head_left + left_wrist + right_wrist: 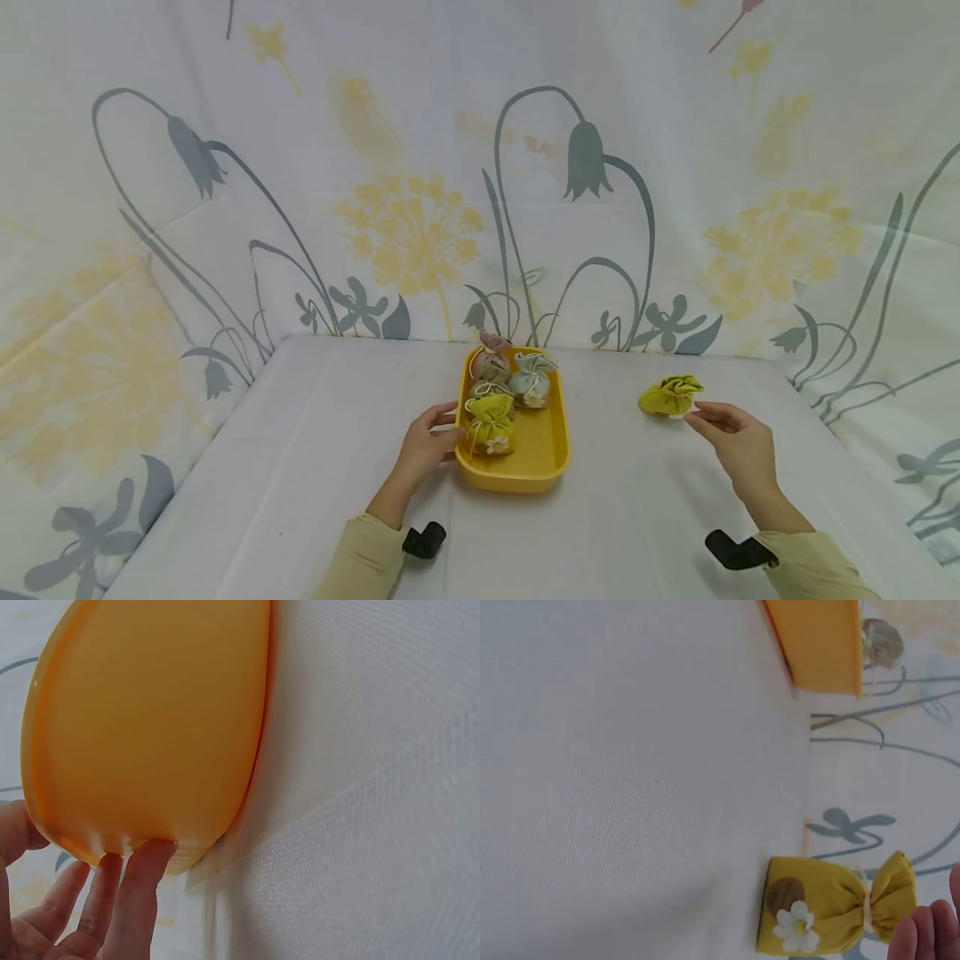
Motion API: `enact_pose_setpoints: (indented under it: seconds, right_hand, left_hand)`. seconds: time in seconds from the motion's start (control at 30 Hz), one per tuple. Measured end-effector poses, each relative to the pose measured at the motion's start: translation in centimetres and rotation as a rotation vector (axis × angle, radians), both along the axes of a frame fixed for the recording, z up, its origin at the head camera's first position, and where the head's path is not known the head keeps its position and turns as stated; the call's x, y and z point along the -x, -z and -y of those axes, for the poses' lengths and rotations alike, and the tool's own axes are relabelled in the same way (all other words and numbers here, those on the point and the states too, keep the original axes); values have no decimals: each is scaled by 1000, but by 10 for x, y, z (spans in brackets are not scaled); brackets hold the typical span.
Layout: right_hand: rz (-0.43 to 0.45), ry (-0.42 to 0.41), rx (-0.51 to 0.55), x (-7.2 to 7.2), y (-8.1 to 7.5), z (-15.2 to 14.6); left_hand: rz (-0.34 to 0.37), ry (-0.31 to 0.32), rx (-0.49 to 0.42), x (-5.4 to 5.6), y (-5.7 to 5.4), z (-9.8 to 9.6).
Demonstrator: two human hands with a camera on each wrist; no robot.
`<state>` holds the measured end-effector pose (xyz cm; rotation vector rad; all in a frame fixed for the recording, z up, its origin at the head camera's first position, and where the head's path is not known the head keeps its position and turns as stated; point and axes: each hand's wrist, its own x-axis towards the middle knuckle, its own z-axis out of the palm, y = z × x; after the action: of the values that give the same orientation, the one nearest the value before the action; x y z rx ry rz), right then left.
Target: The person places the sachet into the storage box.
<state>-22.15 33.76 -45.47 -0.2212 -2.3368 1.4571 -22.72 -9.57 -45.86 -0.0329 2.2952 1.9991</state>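
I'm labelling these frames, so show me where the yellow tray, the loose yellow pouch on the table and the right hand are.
yellow tray (542,467): head view, bare floor near its front rim.
loose yellow pouch (670,396): head view, middle of its body.
right hand (738,442): head view, back of the hand.

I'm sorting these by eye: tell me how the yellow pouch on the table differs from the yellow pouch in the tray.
The table pouch lies on its side on the white cloth, while the tray pouch stands upright inside the yellow tray. The table pouch is alone, near the right hand; the tray pouch is crowded against other pouches, beside the left hand, which touches the tray. Both are yellow, gathered at the neck, with a white flower.
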Motion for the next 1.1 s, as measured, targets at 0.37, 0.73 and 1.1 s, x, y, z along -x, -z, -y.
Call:
enact_pose_setpoints:
  seconds: [0.37,0.73,1.1]
  right_hand:
    - [26,86,35,6,-12,-1]
    - [141,94,7,22,-23,7]
    - [266,-32,-49,35,-34,12]
  left_hand:
    - [-1,1,8,1,0,1]
    - [3,-7,15,0,-1,-1]
    - [-7,1,10,0,-1,0]
